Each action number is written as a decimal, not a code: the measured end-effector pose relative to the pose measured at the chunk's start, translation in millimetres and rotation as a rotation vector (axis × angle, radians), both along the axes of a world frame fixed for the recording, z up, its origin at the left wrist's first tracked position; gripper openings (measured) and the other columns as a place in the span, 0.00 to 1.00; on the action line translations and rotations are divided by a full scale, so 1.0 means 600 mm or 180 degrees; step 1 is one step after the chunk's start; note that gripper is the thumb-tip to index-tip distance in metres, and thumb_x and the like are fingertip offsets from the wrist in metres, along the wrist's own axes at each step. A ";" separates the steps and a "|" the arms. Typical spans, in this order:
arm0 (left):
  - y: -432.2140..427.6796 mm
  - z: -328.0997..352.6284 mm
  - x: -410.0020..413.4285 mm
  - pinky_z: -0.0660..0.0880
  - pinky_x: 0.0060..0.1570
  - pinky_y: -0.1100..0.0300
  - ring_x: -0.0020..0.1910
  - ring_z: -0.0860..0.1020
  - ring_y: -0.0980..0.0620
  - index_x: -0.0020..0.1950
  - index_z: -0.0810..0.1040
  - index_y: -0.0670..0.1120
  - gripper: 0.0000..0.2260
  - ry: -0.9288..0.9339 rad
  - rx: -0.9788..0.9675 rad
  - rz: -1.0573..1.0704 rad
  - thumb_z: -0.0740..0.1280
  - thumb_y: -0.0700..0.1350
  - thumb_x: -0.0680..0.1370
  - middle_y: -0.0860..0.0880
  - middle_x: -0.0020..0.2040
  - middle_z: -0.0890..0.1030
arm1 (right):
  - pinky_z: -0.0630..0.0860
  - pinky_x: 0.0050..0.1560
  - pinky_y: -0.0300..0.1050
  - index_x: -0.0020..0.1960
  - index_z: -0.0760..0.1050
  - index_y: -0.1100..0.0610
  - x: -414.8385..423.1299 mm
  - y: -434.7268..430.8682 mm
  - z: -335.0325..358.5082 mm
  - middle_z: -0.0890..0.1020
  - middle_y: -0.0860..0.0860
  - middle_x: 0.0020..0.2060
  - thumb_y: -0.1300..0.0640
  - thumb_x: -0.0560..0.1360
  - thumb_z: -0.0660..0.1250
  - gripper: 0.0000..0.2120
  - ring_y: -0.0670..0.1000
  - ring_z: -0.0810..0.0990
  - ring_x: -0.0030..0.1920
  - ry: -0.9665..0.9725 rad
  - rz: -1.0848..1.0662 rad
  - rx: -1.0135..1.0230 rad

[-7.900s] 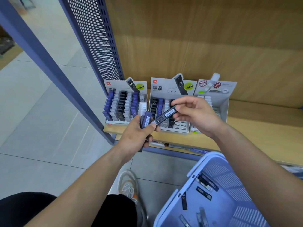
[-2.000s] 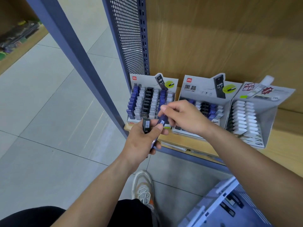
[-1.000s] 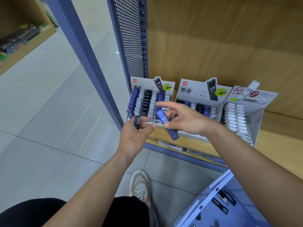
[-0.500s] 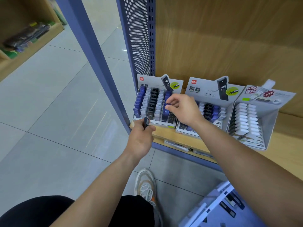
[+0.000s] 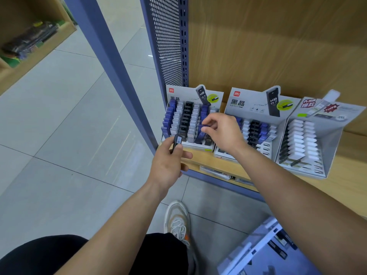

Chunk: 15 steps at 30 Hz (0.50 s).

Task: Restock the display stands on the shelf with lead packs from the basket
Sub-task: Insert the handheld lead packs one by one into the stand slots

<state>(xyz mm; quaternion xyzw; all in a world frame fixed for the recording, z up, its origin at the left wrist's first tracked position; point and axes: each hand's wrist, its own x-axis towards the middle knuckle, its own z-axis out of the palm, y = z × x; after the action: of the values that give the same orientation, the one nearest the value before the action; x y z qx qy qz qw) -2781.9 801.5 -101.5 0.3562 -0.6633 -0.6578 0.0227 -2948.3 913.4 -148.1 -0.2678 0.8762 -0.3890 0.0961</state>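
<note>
Where the right hand works: the right hand [image 5: 223, 133] is at the grey cardboard display stand [image 5: 190, 92] near the view's centre. Its thumb and forefinger are pinched together on the top of a dark blue plastic lead pack [image 5: 200, 135], which stands in a front slot of the stand.
Left hand: the left hand [image 5: 168, 163] is at 7 o'clock of the right one, just off the shelf's front edge. It is clamped on a slim black lead pack [image 5: 177, 140] with a pale label, held upright between thumb and fingers.
Stock in that stand: columns of blue, white and black packs.
Middle stand: a matching grey display stand [image 5: 256, 102] is at 3 o'clock of the first, just beside it, holding the same colours.
Right stand: a third grey stand [image 5: 327, 124] is further toward 3 o'clock, with white packs.
Shelf: a light wooden shelf board [image 5: 347, 185] carries all three.
Basket: a pale blue plastic basket [image 5: 256, 249] is at 5 o'clock of the view, with loose black lead packs [image 5: 280, 253] lying inside.
Floor: a white and orange sneaker [image 5: 176, 221] is at 6 o'clock, on grey floor tiles [image 5: 69, 135].
</note>
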 end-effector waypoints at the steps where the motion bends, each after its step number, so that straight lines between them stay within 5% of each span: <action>1: -0.001 -0.001 0.000 0.69 0.27 0.64 0.27 0.73 0.54 0.62 0.76 0.53 0.09 0.0000 -0.0019 0.0023 0.57 0.46 0.86 0.49 0.41 0.84 | 0.71 0.41 0.29 0.48 0.81 0.53 -0.001 0.002 0.001 0.79 0.41 0.38 0.59 0.75 0.74 0.03 0.40 0.78 0.38 -0.0020 -0.0008 -0.0004; 10: -0.002 -0.002 -0.013 0.65 0.30 0.59 0.27 0.69 0.51 0.57 0.78 0.41 0.11 -0.0093 0.0550 0.0555 0.56 0.41 0.84 0.46 0.35 0.82 | 0.78 0.47 0.45 0.47 0.82 0.51 0.000 0.008 -0.004 0.79 0.45 0.42 0.57 0.73 0.75 0.04 0.44 0.76 0.40 0.0290 0.0209 0.0290; 15: 0.000 -0.001 -0.009 0.70 0.34 0.60 0.30 0.72 0.54 0.57 0.78 0.49 0.06 0.0083 0.0233 0.0201 0.62 0.43 0.84 0.49 0.40 0.81 | 0.78 0.47 0.48 0.48 0.83 0.50 0.006 -0.004 -0.002 0.78 0.45 0.43 0.56 0.73 0.76 0.05 0.46 0.77 0.43 0.0403 0.0152 0.0372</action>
<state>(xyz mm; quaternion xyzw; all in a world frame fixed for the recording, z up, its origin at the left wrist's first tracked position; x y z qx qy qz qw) -2787.1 801.5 -102.1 0.3689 -0.6269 -0.6852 0.0389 -2944.8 910.8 -149.0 -0.3066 0.8951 -0.3171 0.0651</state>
